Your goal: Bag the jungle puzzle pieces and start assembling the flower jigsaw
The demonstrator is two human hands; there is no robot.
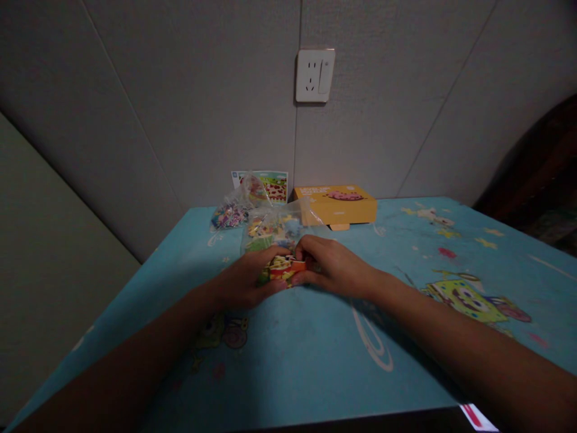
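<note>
In the middle of the head view, my left hand (pixel 247 278) curls around a small bunch of colourful printed jigsaw puzzle pieces (pixel 280 269). My right hand (pixel 331 264) pinches the right side of the same bunch, thumb below and fingers bent over the top. Directly behind my hands lies a clear plastic bag (pixel 265 230) with larger colourful printed pieces in it. Farther back on the left, another clear bag (pixel 231 214) holds many tiny mixed-colour pieces. My palms and part of the bunch are hidden.
A yellow-orange puzzle box (pixel 342 210) lies by the wall, its front flap sticking out. Left of it, a printed picture card (pixel 274 185) leans on the wall. The blue cartoon-patterned table (pixel 311 361) runs to the wall, which carries a white socket (pixel 314 76).
</note>
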